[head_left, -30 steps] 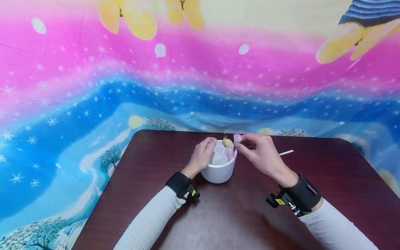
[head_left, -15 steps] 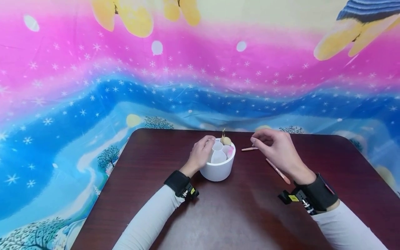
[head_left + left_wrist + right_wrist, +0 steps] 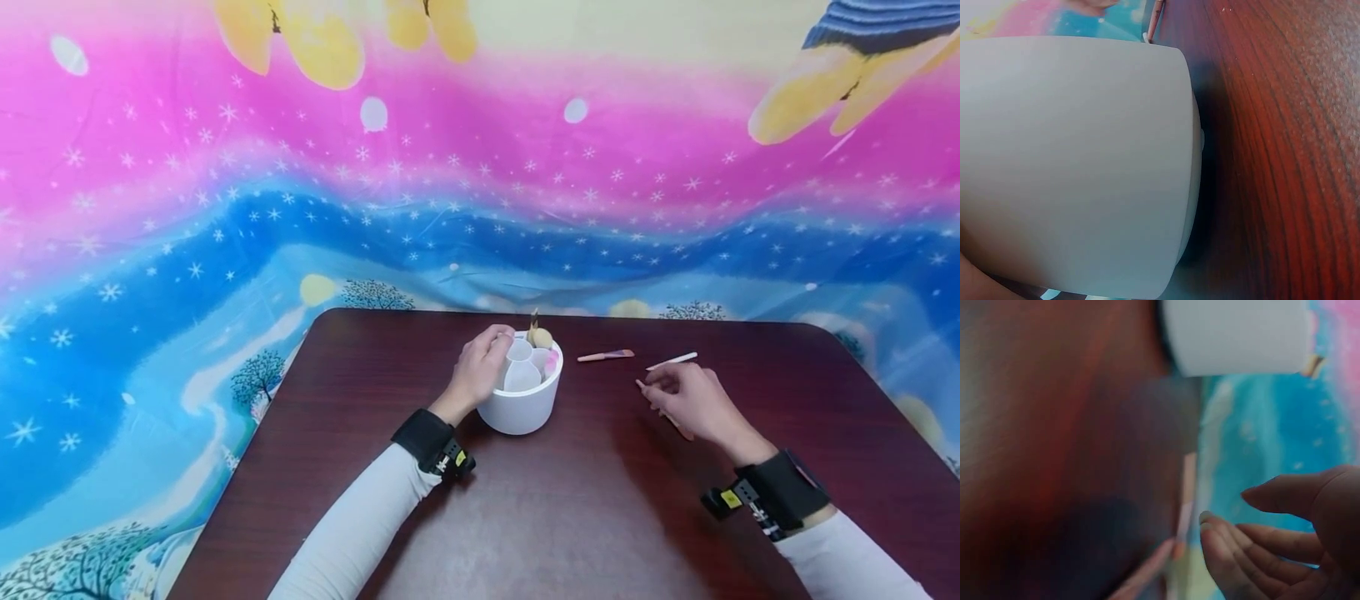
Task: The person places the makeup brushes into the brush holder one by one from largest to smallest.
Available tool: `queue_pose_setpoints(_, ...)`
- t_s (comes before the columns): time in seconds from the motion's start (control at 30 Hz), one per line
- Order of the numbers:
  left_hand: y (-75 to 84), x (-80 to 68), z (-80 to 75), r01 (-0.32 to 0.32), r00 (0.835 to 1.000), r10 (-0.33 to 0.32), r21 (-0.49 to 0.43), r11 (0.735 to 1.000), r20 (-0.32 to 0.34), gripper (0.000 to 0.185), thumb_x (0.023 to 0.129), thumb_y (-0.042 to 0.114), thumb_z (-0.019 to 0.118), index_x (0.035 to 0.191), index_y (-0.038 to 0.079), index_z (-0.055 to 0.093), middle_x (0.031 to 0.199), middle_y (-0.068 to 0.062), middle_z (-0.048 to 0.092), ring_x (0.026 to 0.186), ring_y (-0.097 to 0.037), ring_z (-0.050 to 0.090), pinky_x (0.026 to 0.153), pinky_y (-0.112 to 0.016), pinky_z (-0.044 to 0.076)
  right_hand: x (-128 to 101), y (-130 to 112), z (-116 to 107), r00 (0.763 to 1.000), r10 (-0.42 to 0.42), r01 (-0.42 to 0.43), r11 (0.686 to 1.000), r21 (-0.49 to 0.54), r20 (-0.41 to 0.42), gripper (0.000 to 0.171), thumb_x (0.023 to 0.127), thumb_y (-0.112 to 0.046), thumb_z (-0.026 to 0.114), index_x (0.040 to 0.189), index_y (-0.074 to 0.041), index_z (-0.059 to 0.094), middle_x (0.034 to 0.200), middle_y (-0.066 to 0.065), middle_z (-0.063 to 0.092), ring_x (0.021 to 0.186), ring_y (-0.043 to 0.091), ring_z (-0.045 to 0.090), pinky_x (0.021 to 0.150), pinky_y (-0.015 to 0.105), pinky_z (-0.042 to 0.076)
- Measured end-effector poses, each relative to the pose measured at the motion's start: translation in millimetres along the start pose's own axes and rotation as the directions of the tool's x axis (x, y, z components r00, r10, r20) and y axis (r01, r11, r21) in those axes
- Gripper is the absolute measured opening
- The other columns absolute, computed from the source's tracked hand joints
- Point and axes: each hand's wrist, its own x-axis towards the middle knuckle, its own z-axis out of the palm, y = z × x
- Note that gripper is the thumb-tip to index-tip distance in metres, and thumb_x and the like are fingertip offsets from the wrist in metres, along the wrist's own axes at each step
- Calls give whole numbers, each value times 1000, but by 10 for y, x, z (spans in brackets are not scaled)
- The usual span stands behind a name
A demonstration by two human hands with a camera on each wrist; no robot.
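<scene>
A white round holder (image 3: 517, 414) with clear inner compartments stands upright on the table. My left hand (image 3: 478, 367) grips its left rim; in the left wrist view the holder's wall (image 3: 1079, 162) hides most of that hand. Inside stand a wooden-looking round-tipped item (image 3: 541, 337) and something pink (image 3: 551, 361). To the right, my right hand (image 3: 693, 402) hovers over a pink-handled makeup brush (image 3: 681, 429), partly covering it. In the right wrist view the thumb and fingers (image 3: 1222, 547) are apart, with nothing between them.
Another makeup brush (image 3: 603, 356) lies right of the holder, and a thin white stick (image 3: 672, 361) lies behind my right hand. The dark red-brown table (image 3: 517, 517) ends at a printed cloth backdrop (image 3: 480, 208).
My right hand has left the holder's rim, where it put in a pink-tipped brush, and has moved right and nearer to the brush on the table. My left hand keeps its grip.
</scene>
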Motion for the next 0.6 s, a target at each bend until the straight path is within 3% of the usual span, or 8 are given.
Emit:
queue_pose_setpoints(0.23, 0, 5, 11, 2, 1000, -2, -5, 1000, -5, 52, 106, 49, 38, 132, 13, 65, 133, -9, 66, 125, -31, 60, 103, -55, 45, -82, 301, 94, 989, 115, -116, 993, 9, 93, 26, 100, -6, 61, 114, 16, 65, 86, 14, 72, 70, 19, 68, 59, 33, 54)
queue_pose_setpoints(0.6, 8, -9, 13, 12, 1000, -12, 4, 1000, -7, 52, 106, 50, 37, 133, 16, 65, 133, -8, 66, 125, -31, 60, 102, -56, 45, -9, 374, 112, 992, 91, -83, 993, -89, 86, 15, 98, -4, 61, 102, 7, 70, 74, 3, 69, 65, 16, 61, 58, 34, 47)
